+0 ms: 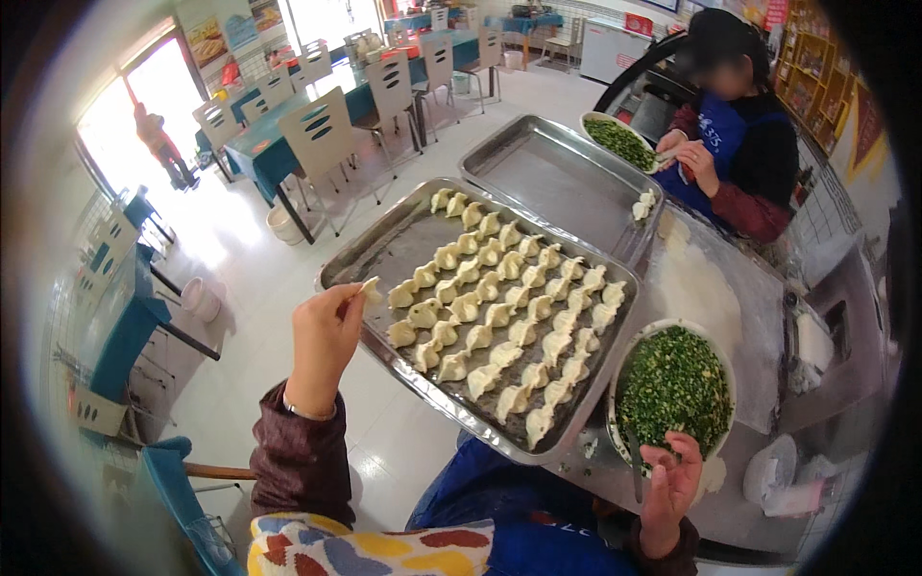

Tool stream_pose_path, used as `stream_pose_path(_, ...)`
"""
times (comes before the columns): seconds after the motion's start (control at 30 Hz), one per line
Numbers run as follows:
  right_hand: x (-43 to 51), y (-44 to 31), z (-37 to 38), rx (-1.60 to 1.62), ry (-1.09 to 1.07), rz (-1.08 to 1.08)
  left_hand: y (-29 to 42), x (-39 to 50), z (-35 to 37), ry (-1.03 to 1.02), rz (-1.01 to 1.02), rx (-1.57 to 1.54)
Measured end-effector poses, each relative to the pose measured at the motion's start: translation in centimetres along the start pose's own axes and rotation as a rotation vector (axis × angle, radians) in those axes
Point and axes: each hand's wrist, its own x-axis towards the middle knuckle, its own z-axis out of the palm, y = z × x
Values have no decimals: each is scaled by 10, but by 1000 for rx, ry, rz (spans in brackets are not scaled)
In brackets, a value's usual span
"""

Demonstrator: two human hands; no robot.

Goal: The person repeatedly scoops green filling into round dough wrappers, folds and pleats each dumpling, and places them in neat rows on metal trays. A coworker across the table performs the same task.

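My left hand (pixel 328 331) pinches a folded dumpling (pixel 371 289) between thumb and fingertips, over the left rim of a metal tray (pixel 446 417). Rows of pale, crimped dumplings (pixel 506 353) cover much of that tray, with bare metal showing at its upper left. At the lower right, my right hand (pixel 670 482) is held with fingers apart and curled, at the near edge of a bowl of chopped green filling (pixel 677 381). A flat utensil (pixel 635 464) leans on the bowl's rim beside this hand; whether the fingers touch it is unclear.
A second metal tray (pixel 555 180) lies beyond, with a few dumplings (pixel 643 205) at its right end. A co-worker (pixel 742 129) works behind it, near another bowl of greens (pixel 618 142). Flour (pixel 691 281) covers the worktop at right. Tables and chairs (pixel 320 129) stand at left.
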Motion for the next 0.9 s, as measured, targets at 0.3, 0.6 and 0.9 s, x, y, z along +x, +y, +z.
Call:
stream_pose_path(0.3, 4, -2, 3, -16, 34, -8, -12, 8, 5, -361, 28, 352)
stream_pose_path(0.6, 3, -4, -28, -144, 166, -135, 51, -12, -9, -78, 161, 311)
stream_pose_path(0.9, 2, 5, -141, -392, 395, 149, 176, -113, 77, -1287, 613, -947)
